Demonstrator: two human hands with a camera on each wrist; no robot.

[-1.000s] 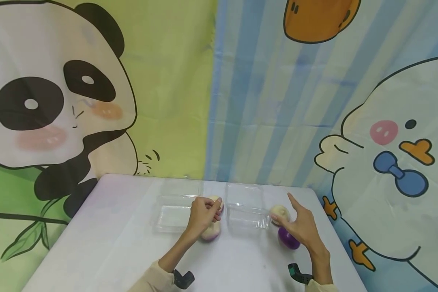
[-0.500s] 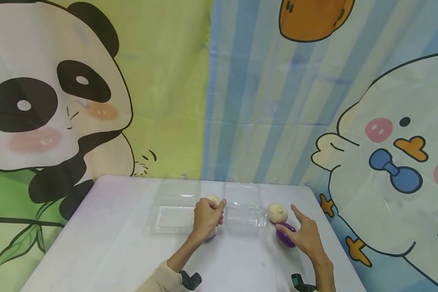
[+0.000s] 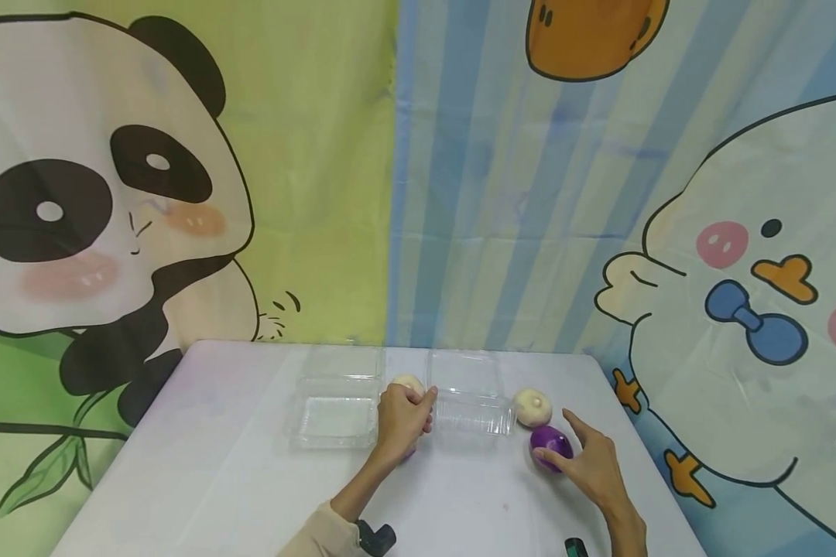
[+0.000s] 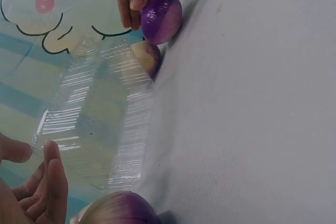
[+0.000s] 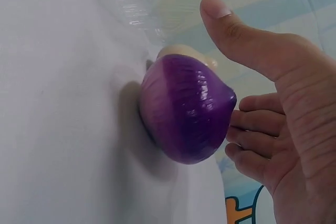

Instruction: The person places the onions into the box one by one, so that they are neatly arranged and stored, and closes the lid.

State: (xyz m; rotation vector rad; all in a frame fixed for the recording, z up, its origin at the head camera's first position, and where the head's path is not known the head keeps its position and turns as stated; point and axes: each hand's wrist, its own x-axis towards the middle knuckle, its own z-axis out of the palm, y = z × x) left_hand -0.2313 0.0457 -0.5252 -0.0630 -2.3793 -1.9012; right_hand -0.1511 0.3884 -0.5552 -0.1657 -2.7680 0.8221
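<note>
My left hand (image 3: 400,422) is at the near left edge of a clear plastic container (image 3: 474,418). In the left wrist view the thumb and index finger lie either side of that container's corner, a gap between their tips. My right hand (image 3: 592,464) reaches around a shiny purple onion (image 3: 550,447). Its thumb and fingers are spread, and the right wrist view shows space between them and the onion (image 5: 189,111). A pale onion (image 3: 532,408) sits just behind the purple one. Beneath my left hand is a purple-and-white onion (image 4: 118,211), mostly hidden in the head view.
Another clear container (image 3: 337,422) with its lid raised stands to the left. A pale onion (image 3: 409,382) lies between the two containers, partly behind my left hand. All rest on a white table (image 3: 223,480), backed by a cartoon-printed curtain (image 3: 474,170).
My left hand has moved right, from over the middle onions to the right container's edge. My right hand has come down and nearer, now around the purple onion.
</note>
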